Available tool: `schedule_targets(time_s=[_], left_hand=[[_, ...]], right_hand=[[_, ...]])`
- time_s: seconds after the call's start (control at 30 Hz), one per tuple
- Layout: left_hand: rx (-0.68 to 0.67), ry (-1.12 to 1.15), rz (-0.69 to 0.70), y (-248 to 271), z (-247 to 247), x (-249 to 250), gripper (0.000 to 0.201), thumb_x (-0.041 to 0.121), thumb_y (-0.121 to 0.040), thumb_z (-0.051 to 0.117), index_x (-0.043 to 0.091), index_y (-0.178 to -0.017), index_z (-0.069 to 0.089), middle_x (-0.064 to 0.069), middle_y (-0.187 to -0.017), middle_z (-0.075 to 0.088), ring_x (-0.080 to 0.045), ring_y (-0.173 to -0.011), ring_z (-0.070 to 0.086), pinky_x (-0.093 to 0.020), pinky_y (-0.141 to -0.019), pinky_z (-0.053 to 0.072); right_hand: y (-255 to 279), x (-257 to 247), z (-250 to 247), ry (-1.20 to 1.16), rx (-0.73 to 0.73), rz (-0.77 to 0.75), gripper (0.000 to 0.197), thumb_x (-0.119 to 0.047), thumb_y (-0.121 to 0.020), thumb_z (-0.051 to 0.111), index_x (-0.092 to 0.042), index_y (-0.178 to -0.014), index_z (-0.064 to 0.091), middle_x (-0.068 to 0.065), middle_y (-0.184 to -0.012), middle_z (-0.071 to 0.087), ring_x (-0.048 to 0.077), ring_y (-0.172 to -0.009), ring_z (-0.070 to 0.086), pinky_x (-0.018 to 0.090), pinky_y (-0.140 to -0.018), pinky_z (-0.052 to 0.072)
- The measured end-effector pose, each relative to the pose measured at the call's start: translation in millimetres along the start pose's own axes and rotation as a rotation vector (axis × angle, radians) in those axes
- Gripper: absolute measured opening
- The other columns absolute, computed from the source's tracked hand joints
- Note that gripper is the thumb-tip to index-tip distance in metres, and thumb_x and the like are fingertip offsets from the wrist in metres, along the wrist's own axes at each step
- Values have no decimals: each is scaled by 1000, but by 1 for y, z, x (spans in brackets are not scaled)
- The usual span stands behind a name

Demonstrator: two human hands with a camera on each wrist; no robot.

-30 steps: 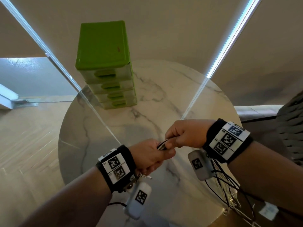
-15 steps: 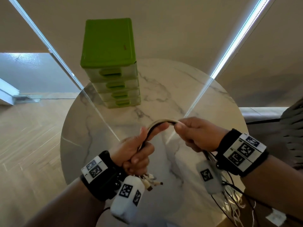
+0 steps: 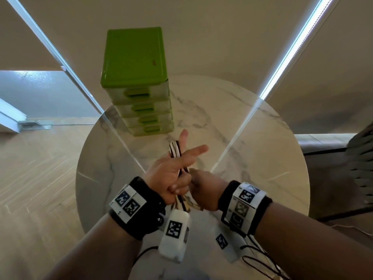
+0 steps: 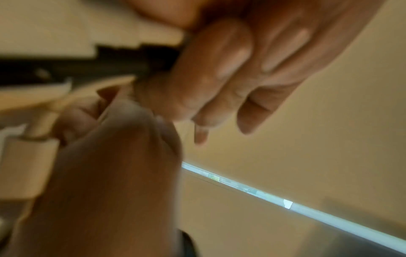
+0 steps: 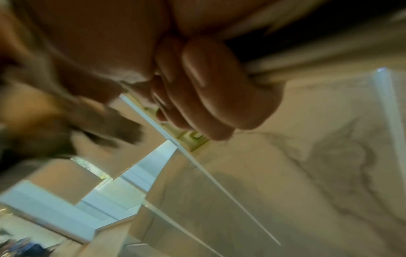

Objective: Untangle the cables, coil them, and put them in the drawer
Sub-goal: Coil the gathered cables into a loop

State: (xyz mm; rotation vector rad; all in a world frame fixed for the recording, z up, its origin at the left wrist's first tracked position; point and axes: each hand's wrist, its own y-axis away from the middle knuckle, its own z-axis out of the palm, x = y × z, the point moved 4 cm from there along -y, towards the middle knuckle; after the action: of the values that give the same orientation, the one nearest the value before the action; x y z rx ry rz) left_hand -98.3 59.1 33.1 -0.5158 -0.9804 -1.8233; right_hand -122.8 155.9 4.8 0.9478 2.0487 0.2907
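Observation:
A folded bundle of black and white cables (image 3: pixel 176 150) runs through my left hand (image 3: pixel 173 174), which grips it with its lower fingers while thumb and index finger stick out straight. The bundle's loop rises above the hand and its plug ends (image 3: pixel 186 206) hang below. My right hand (image 3: pixel 203 188) sits just right of the left and grips the lower strands. In the blurred left wrist view the black cable (image 4: pixel 87 62) and a white plug (image 4: pixel 28 165) show. In the right wrist view curled fingers (image 5: pixel 208 90) close round pale strands (image 5: pixel 307 67). The green drawer unit (image 3: pixel 137 81) stands behind, all drawers closed.
The round marble table (image 3: pixel 252 148) lies under both hands, with wooden floor to the left. A dark woven chair (image 3: pixel 361 158) stands at the right edge. Thin black wires (image 3: pixel 262 265) from the wrist devices hang at the lower right.
The left hand turned upright and rose with the bundle's loop above it. The right hand moved down from the arched top to the lower strands beside the left palm.

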Motion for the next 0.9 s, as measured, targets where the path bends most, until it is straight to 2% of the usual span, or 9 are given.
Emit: schedule_targets(time_s=[0.07, 0.13, 0.2, 0.3, 0.47, 0.53, 0.6, 0.77, 0.9], left_hand=[[147, -81, 64, -7, -7, -5, 90, -16, -89, 34, 46, -152, 17, 4, -151, 46, -13, -42, 44, -16, -30, 24], [200, -73, 110, -13, -13, -10, 99, -25, -84, 31, 42, -155, 12, 8, -156, 34, -26, -82, 69, -19, -37, 37], [232, -98, 132, -17, -20, -14, 101, -29, -83, 33, 35, -157, 9, 6, -161, 25, -26, -122, 58, -24, -69, 48], [244, -397, 128, -22, -28, -19, 90, -22, -91, 34, 28, -158, 0, 3, -165, 11, -12, -136, 40, -22, -101, 39], [-35, -1067, -135, -16, -23, -30, 97, 6, -92, 58, 20, -155, -14, -5, -161, 28, -2, -129, 43, -15, -95, 43], [-168, -988, -230, -2, -9, -35, 95, 13, -89, 61, 16, -155, -8, -13, -145, 51, -15, -116, 63, -31, -86, 53], [-278, -841, -256, 10, 9, -32, 69, 10, -82, 55, 8, -143, 25, -18, -117, 68, -28, -85, 74, -47, -73, 58], [-385, -407, -376, 20, 25, -24, 49, 12, -53, 53, -14, -95, 49, -23, -66, 67, -21, -38, 56, -21, -44, 42], [-376, -476, -296, 20, 20, -24, 34, 10, -79, 63, -21, -76, 51, -15, -53, 59, -10, -27, 42, -15, -37, 35]], right_hand=[[7, -10, 5, 113, -79, -51, 29, -12, -99, 43, -3, -121, 58, 17, -118, 57, 34, -102, 58, 37, -88, 47], [11, -14, 5, 196, -102, -79, 31, -9, -98, 44, 0, -123, 58, 20, -122, 56, 36, -103, 57, 40, -90, 48], [14, -12, 5, 243, -109, -58, 28, -11, -98, 45, 0, -122, 55, 20, -117, 59, 34, -100, 59, 41, -86, 50], [20, -6, 7, 218, -131, -17, 22, -18, -100, 45, -1, -112, 53, 18, -105, 64, 29, -86, 59, 33, -71, 45], [33, 2, -20, 272, -153, -8, 28, -34, -100, 51, -12, -95, 67, 6, -87, 67, 22, -78, 60, 32, -68, 47], [45, 1, -38, 236, -152, -48, 25, -37, -97, 56, -17, -86, 68, 1, -81, 67, 18, -75, 61, 28, -68, 47], [57, 1, -56, 100, -146, -86, 16, -32, -93, 64, -18, -85, 70, 1, -80, 69, 15, -74, 62, 29, -70, 49], [58, 0, -85, -179, -40, -214, 4, -22, -87, 73, -19, -85, 73, -1, -74, 68, 7, -67, 59, 28, -70, 50], [46, 2, -80, -396, -41, -253, 10, -18, -85, 74, -8, -84, 74, 0, -64, 64, 13, -60, 56, 35, -62, 49]])
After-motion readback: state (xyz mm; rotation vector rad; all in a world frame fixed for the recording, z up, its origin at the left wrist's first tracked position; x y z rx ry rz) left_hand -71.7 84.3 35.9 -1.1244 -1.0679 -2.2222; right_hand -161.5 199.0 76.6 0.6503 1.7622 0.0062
